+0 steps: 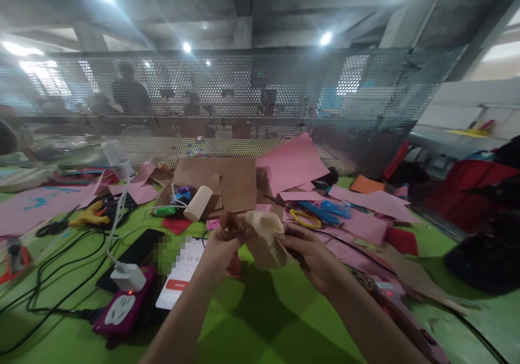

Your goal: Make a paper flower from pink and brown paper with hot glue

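Note:
Over the green table (276,320), my left hand (219,250) is closed around a rolled reddish-brown paper piece (229,223). A crumpled cream paper piece (264,240) spans the space between my hands, touching the brown roll on its left side. Whether the two are joined I cannot tell. My right hand (311,253) pinches the right edge of the cream paper between thumb and fingers. Below the left hand, a dark red paper bit (233,267) hangs or lies; its hold is hidden.
A lit phone (179,277) and a purple power strip (124,304) with a white charger (128,276) lie left. Behind stand a cardboard box (219,180) and a cardboard tube (198,203). Yellow-handled scissors (305,219) and pink paper (365,227) are right. A perforated metal screen (227,98) closes the back.

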